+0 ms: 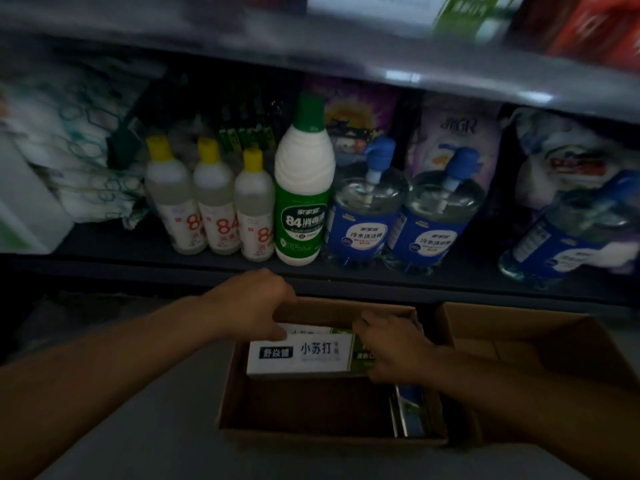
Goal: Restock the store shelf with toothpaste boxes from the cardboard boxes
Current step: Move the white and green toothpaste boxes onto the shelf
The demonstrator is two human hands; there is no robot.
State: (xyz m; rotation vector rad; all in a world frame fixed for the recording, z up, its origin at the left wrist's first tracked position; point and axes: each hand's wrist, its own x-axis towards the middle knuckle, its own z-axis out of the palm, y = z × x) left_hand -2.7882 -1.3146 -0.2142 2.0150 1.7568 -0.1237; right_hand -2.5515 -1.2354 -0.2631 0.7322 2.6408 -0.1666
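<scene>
An open cardboard box (235,403) sits on the floor below the shelf. Inside it lies a white and green toothpaste box (304,355) with a second one just behind it. My left hand (249,306) grips the left end of the toothpaste boxes, fingers curled over the far side. My right hand (391,348) holds their right, green end. At the bottom right of the carton another toothpaste box (410,414) stands on edge. More toothpaste boxes (450,12) show blurred on the upper shelf.
The lower shelf (173,268) carries yellow-capped disinfectant bottles (214,202), a tall green and white bottle (303,188), blue pump bottles (367,209) and soft packs. A second open carton (540,341) stands to the right. Grey floor lies at left.
</scene>
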